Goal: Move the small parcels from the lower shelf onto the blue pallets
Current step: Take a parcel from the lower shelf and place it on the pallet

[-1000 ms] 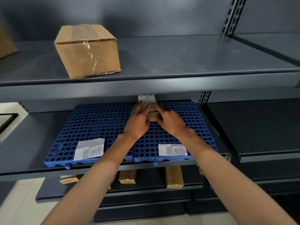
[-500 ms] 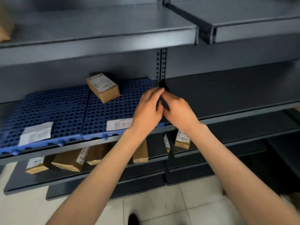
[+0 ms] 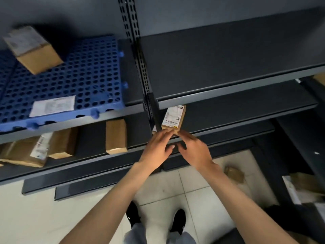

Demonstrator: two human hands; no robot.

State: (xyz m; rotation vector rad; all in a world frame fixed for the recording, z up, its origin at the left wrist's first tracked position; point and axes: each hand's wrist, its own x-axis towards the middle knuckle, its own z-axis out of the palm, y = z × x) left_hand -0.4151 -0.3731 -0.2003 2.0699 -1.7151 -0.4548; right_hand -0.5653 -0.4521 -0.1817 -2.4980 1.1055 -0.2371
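Observation:
A small brown parcel with a white label (image 3: 174,118) lies on the lower shelf (image 3: 228,124), just right of the black upright post (image 3: 140,67). My left hand (image 3: 156,148) and my right hand (image 3: 193,148) are side by side at its near end, fingers apart, fingertips at the parcel's edge; neither grips it. One labelled parcel (image 3: 33,50) rests on the blue pallet (image 3: 84,74) on the middle shelf at left. More brown parcels (image 3: 116,136) (image 3: 40,148) lie on the lower shelf under the pallet.
A paper label (image 3: 52,105) lies on the pallet's front. The dark middle shelf (image 3: 228,64) stretches to the right. Cardboard pieces (image 3: 234,173) lie on the tiled floor at right, with more packages (image 3: 302,189) at the far right. My shoes (image 3: 133,215) stand below.
Both hands let go of the parcel on the blue pallet, dropped down and right, and now reach the labelled parcel on the lower shelf. The view tilted downward.

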